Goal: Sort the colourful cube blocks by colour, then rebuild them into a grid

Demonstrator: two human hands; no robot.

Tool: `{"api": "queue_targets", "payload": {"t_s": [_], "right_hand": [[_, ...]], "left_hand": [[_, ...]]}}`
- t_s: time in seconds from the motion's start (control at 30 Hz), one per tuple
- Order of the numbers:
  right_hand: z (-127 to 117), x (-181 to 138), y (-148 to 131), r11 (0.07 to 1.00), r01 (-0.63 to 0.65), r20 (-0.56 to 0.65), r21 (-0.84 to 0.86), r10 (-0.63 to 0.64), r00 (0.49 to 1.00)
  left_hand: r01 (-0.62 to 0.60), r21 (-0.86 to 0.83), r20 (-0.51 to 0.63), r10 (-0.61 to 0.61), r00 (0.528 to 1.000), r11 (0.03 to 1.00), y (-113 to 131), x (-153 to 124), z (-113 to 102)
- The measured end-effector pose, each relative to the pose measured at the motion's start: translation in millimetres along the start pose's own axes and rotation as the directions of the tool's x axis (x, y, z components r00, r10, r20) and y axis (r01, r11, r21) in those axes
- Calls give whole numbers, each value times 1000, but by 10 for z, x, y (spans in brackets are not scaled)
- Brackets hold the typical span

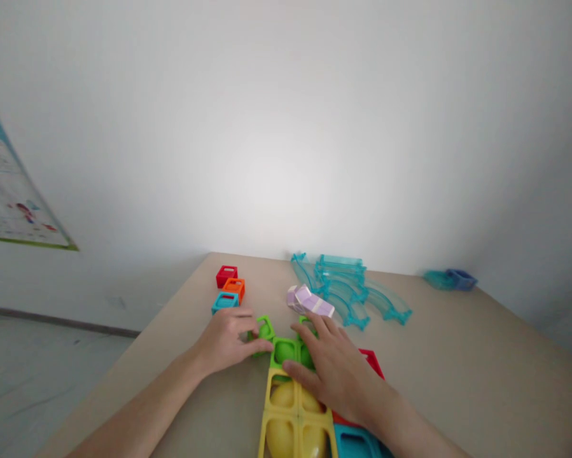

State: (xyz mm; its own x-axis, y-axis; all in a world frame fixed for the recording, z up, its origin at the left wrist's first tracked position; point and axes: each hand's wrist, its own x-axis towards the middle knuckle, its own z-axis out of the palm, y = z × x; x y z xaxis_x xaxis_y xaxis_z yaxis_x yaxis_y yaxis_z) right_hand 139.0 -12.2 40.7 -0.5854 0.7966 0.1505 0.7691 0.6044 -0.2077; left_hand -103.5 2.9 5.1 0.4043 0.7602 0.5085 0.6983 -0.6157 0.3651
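Observation:
Pinched between the thumb and fingers of my left hand (228, 343) is a small green hollow block (265, 329), touching the left far corner of a joined structure. That structure has green cells (284, 351) at its far end and yellow cells (282, 395) with rounded domes inside, nearer me. Over its right side lies my right hand (336, 369), its thumb and fingers around a green cell at the far end and covering part of it. Red (372, 361) and blue (357, 442) blocks show to the right, partly hidden under my right hand and forearm.
Red (227, 276), orange (235, 289) and light blue (225, 301) blocks stand at the back left. Behind my hands lie a lilac piece (309, 300) and clear teal track pieces (347, 286). A dark blue block (461, 280) sits far right, near the wall.

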Motion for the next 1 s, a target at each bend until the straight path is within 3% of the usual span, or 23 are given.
{"api": "queue_targets", "payload": {"t_s": [0.1, 0.27, 0.37, 0.5, 0.7, 0.83, 1.0], "right_hand": [[19, -22, -7, 992, -104, -49, -68, 101, 994], [74, -43, 17, 956, -259, -120, -138, 244, 962], [93, -58, 50, 954, -272, -155, -127, 251, 955], [70, -66, 103, 988, -142, -170, -51, 132, 977], [-24, -74, 135, 958, 227, -101, 177, -212, 972], [-67, -76, 111, 940, 289, -68, 180, -281, 957], [-69, -46, 98, 946, 278, -65, 165, -271, 960]], "left_hand": [[-122, 34, 1, 122, 993, 992, 124, -8, -35], [-222, -16, 22, 223, 975, 975, 285, -27, -46], [-280, -58, -11, 280, 960, 958, 320, -25, -67], [-255, -197, 103, 279, 955, 947, 349, 3, -166], [-100, -321, 345, 214, 914, 942, 314, 10, -279], [-137, -251, 348, 221, 911, 958, 280, -2, -224], [-233, -134, 296, 264, 918, 963, 298, -8, -153]]}}
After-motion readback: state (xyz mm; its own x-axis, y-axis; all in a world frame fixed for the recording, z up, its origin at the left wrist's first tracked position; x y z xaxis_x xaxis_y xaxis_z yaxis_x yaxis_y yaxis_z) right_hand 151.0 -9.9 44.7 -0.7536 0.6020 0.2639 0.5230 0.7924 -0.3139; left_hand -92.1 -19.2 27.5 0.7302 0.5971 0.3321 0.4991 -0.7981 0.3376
